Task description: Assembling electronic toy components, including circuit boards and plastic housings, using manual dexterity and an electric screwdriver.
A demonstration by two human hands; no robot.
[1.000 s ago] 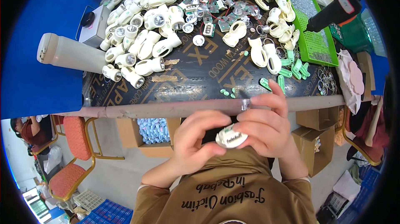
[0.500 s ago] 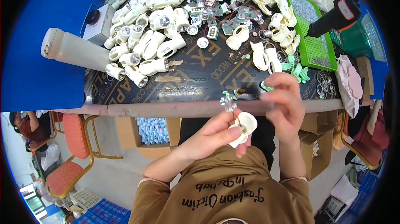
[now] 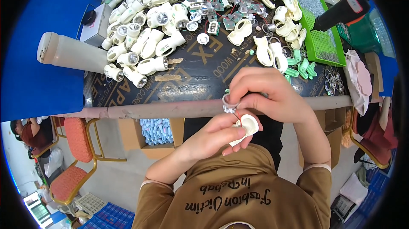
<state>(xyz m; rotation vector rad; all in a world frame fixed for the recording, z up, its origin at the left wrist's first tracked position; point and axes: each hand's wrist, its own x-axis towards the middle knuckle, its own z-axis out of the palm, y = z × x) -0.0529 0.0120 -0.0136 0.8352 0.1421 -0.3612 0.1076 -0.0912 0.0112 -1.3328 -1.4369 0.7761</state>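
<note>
My left hand (image 3: 213, 134) is closed round a cream plastic flashlight shell (image 3: 250, 123), its round hollow end facing up. Just above, my right hand (image 3: 268, 92) pinches a small clear lamp reflector (image 3: 229, 104) between thumb and fingers. A thin red wire (image 3: 239, 118) runs from near the reflector down into the shell. Beyond the hands lie loose cream shell halves (image 3: 264, 52) and small green plastic parts (image 3: 305, 68). Circuit boards with wires and reflectors (image 3: 213, 28) are heaped at the far middle of the table.
Assembled cream flashlights (image 3: 149, 43) are piled at the left, beside a white bottle (image 3: 70, 54) and a white box (image 3: 97, 28). On the right stand a green tray (image 3: 317, 54) of small metal parts and a black power screwdriver (image 3: 341, 9). Below the padded table edge (image 3: 170, 109) sits a carton of blue pieces (image 3: 156, 132).
My right hand has moved left and in, and its fingers have closed on the reflector above the shell. My left hand keeps the shell nearly in place.
</note>
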